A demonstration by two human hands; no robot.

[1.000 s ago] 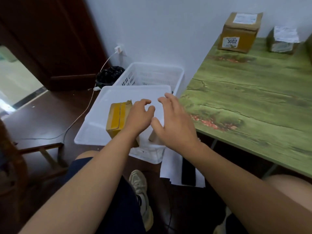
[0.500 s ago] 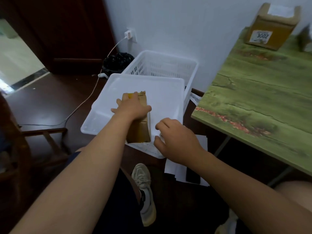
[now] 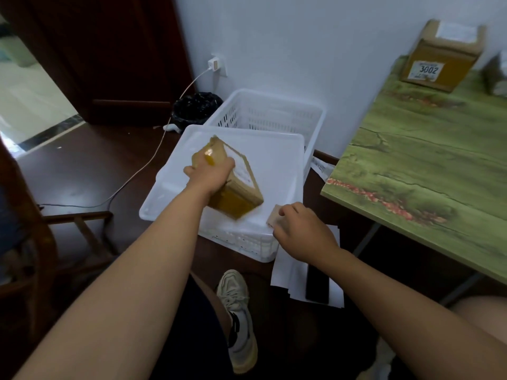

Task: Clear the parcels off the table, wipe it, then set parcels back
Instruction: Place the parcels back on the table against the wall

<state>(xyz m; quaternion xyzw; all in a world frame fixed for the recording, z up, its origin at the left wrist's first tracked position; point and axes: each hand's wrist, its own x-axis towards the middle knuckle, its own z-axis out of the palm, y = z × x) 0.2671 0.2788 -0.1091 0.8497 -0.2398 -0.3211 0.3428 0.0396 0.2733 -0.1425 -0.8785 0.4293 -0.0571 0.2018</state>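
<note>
Parcels are split between two places. One brown cardboard parcel (image 3: pixel 236 185), sealed with yellow tape and bearing a white label on its upper face, is held tilted above the white tray (image 3: pixel 279 160) that lies across a white slotted basket (image 3: pixel 263 111) on the floor. The left hand (image 3: pixel 210 175) grips this parcel from its near-left end, fingers curled over the top edge, so the box juts away from the hand toward the tray's right edge; its lower corner is blurred and close to the tray floor, and whether it touches I cannot tell.

A second, smaller parcel (image 3: pixel 274 216) sits at the tray's near-right corner. The right hand (image 3: pixel 300 231) covers most of it, fingers bent down around it, with only a pale corner showing beyond the knuckles. The hand is closed on it, though how firm the hold is cannot be told.

On the green tabletop (image 3: pixel 428 171), at its far edge against the wall, stands a cardboard parcel marked 3002 (image 3: pixel 441 54), well apart from both hands. Just beside it, at the far-right corner, another parcel (image 3: pixel 496 75) is cut off by the frame.

A black bin bag (image 3: pixel 196 106) sits beside the basket by the wall, and a white cable (image 3: pixel 153 157) runs from a wall charger (image 3: pixel 214 64) across the dark floor. White papers (image 3: pixel 288 272) with a dark phone (image 3: pixel 317 283) on them lie on the floor just under the right wrist, near a pale sneaker (image 3: pixel 238 319).
</note>
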